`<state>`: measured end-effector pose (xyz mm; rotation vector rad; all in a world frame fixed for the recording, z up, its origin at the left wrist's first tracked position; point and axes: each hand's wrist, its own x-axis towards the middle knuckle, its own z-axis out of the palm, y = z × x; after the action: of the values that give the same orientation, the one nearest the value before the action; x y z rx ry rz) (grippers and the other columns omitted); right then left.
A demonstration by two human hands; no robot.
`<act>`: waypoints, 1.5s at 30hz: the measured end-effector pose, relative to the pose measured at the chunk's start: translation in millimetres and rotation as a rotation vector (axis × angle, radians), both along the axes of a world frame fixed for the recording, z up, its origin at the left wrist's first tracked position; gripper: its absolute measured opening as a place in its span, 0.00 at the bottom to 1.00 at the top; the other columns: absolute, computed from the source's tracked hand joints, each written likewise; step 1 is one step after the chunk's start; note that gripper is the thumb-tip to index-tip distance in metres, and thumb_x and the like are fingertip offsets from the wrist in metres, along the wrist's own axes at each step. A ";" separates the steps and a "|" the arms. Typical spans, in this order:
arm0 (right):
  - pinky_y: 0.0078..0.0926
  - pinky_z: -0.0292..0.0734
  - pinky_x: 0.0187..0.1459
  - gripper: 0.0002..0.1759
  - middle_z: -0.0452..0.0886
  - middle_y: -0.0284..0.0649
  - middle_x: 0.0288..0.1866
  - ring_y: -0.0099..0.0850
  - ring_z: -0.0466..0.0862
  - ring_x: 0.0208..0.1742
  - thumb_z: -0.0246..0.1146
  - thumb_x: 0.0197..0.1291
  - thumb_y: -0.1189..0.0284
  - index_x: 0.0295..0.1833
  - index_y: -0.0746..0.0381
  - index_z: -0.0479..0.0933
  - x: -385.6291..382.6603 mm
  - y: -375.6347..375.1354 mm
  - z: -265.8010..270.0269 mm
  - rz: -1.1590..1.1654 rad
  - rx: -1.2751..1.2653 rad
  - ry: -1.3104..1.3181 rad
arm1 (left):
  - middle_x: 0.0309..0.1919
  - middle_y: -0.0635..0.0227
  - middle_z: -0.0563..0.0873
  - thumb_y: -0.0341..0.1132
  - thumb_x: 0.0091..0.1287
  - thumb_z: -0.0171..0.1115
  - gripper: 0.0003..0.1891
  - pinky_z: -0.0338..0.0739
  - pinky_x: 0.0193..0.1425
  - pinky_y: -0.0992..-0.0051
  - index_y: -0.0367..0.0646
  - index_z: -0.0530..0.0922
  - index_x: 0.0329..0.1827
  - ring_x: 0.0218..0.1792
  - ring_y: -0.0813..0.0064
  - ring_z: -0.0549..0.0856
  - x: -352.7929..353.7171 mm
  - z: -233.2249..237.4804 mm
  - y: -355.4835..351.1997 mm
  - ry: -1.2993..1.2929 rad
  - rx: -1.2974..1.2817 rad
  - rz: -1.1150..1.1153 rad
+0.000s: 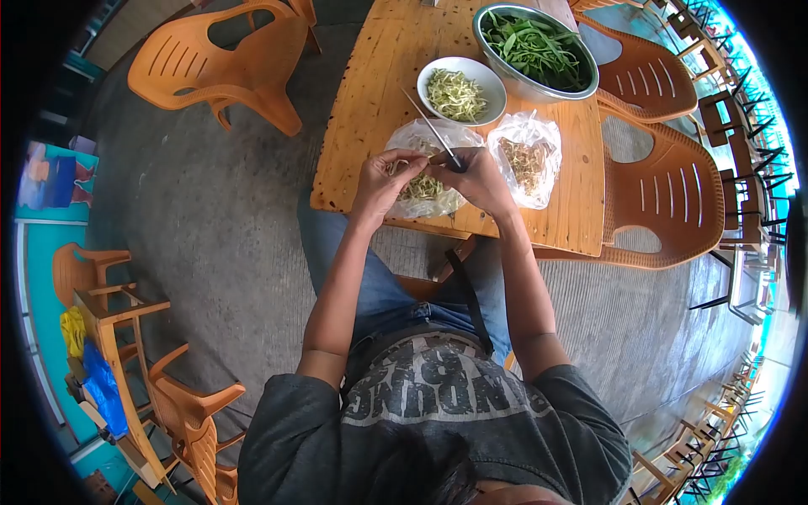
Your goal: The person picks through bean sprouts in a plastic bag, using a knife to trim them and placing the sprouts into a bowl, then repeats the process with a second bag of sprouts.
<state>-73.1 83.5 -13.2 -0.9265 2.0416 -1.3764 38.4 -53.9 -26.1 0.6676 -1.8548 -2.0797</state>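
Note:
Over a clear plastic bag [459,135] of bean sprouts [421,189], my two hands meet at the fingertips. My left hand [383,181] is closed in a pinch on what looks like a bean sprout, mostly covered by the fingers. Within my right hand [478,181] is a small knife [433,128], its thin blade pointing up and left; thumb and fingers press together near the left fingertips. Just beyond sits a white bowl [497,101] with pale sprouts inside. A second plastic bag [549,160], holding brownish trimmings, lies to the right of my right hand.
At the table's far right stands a metal bowl [526,84] full of green leaves [539,50]. The wooden table [358,160] ends just before my lap. Orange plastic chairs [227,63] stand left, and brown chairs [665,189] line the right side.

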 end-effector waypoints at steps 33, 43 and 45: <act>0.21 0.69 0.23 0.09 0.75 0.39 0.17 0.18 0.72 0.18 0.70 0.52 0.73 0.37 0.64 0.80 46.0 5.6 -10.3 -0.431 -0.191 0.239 | 0.24 0.77 0.81 0.36 0.65 0.64 0.09 0.61 0.24 0.87 0.38 0.83 0.36 0.21 0.92 0.69 11.3 7.6 9.1 -0.044 0.285 -0.021; 0.18 0.66 0.22 0.19 0.76 0.34 0.21 0.19 0.71 0.18 0.59 0.65 0.60 0.53 0.63 0.77 56.8 16.0 -17.8 -0.232 -0.388 -0.266 | 0.27 0.72 0.83 0.32 0.66 0.61 0.07 0.63 0.24 0.88 0.36 0.81 0.38 0.21 0.93 0.69 12.0 2.7 5.7 0.025 0.337 -0.037; 0.17 0.59 0.19 0.26 0.71 0.29 0.20 0.18 0.65 0.16 0.48 0.71 0.52 0.60 0.63 0.72 50.4 32.1 5.9 -0.186 -0.446 -0.660 | 0.28 0.71 0.83 0.31 0.66 0.60 0.06 0.62 0.24 0.88 0.38 0.80 0.37 0.21 0.92 0.69 9.9 8.1 4.9 0.024 0.317 -0.099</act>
<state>-22.7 115.6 -7.3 -0.3544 1.3681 -1.9643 48.3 -49.0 -18.0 0.6281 -1.5882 -2.4642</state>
